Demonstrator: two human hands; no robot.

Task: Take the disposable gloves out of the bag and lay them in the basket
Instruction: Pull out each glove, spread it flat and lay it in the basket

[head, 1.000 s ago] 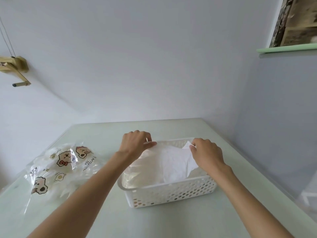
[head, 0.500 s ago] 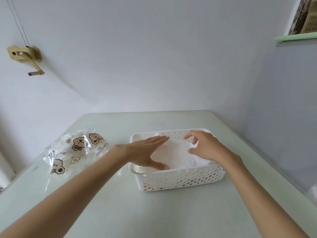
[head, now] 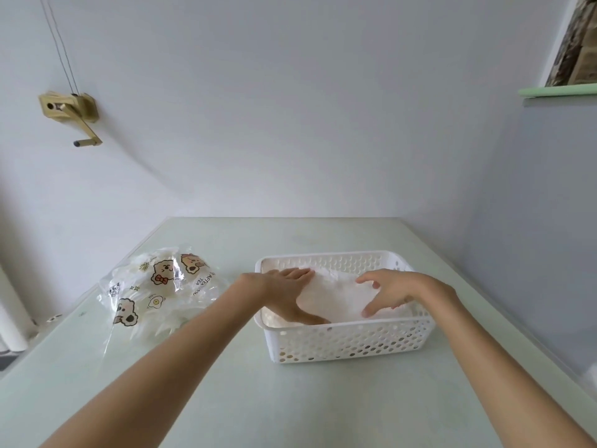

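Pale table (head: 323,399): flat-fingered left hand (head: 286,294) and right hand (head: 399,291) press crinkled white gloves (head: 336,294) into basket (head: 349,344).

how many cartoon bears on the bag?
3 clear: two near the top of the bag, one at its lower left. A small dark print sits on its left edge; folds may hide more.

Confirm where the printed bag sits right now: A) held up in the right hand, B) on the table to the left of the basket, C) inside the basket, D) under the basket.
B: the printed bag lies on the table left of the white basket, apart from it, while both hands rest on the gloves inside the basket.
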